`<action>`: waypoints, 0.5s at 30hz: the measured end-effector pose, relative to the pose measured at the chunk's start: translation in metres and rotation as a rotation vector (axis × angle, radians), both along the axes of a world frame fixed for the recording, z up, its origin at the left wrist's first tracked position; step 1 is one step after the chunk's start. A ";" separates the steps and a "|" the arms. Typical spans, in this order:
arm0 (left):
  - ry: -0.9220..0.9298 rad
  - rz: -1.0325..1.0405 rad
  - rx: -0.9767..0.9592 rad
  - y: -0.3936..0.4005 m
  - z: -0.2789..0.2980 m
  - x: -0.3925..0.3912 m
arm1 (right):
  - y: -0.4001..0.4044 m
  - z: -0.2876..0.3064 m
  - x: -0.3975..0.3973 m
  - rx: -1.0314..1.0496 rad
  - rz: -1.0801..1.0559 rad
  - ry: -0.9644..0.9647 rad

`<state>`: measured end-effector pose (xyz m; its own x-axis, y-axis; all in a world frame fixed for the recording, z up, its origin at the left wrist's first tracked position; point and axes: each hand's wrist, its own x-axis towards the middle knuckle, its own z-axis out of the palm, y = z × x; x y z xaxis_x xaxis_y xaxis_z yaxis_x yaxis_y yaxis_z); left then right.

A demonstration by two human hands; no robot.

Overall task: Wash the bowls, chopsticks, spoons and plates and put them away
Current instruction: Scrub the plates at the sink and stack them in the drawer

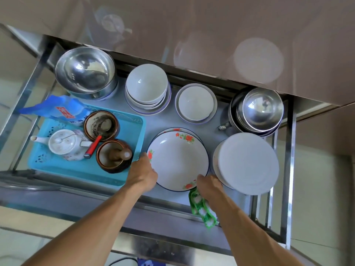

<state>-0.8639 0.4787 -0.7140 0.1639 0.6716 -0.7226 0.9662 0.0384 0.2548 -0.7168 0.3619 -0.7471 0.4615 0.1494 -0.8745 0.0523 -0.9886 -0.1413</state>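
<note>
Our right hand (208,186) clutches green cloth (201,208), fingers on flowered plate (178,160) rim; left hand (143,172) grips opposite rim. Plate sits on stack near drawer (286,169) front edge, between blue tray (76,166) and white plates (247,163).

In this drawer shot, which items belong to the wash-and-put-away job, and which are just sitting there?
Part of the job:
floral plate, held by left hand and right hand
green cloth in the right hand
white plate stack
white bowl stack
steel bowls

Just lying about:
blue tray
teapot
brown mortar and pestle
blue bag
</note>
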 end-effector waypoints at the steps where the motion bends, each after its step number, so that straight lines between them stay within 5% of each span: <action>1: 0.014 -0.013 0.013 -0.001 -0.002 0.000 | 0.000 -0.002 0.000 -0.008 0.045 -0.004; 6: 0.016 -0.035 0.064 -0.007 -0.011 0.002 | -0.005 0.004 -0.001 0.050 0.230 -0.065; 15: 0.043 -0.136 0.055 -0.011 -0.017 0.009 | 0.001 -0.010 -0.005 -0.012 0.096 -0.153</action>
